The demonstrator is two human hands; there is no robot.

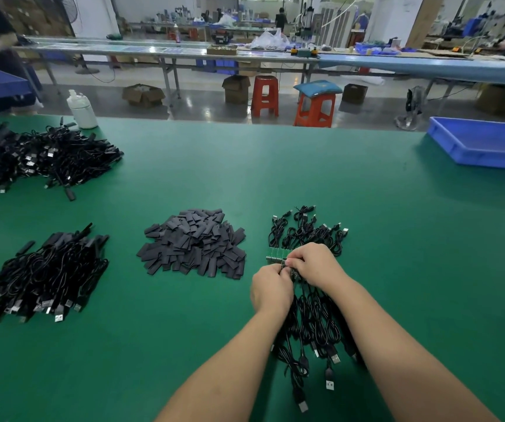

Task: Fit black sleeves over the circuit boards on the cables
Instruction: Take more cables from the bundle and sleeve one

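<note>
A strip of small green circuit boards with black cables lies on the green table, right of centre. My left hand and my right hand meet at the strip's near end, both pinching a board there. Their fingers hide the board itself. Cables with USB plugs trail from the boards toward me between my forearms. Other cables fan out beyond the hands. A heap of flat black sleeves sits to the left of my hands.
A bundle of sleeved cables lies at the left, and a larger pile at the far left. A white bottle stands at the table's far edge. A blue tray sits far right. Stools and benches stand beyond.
</note>
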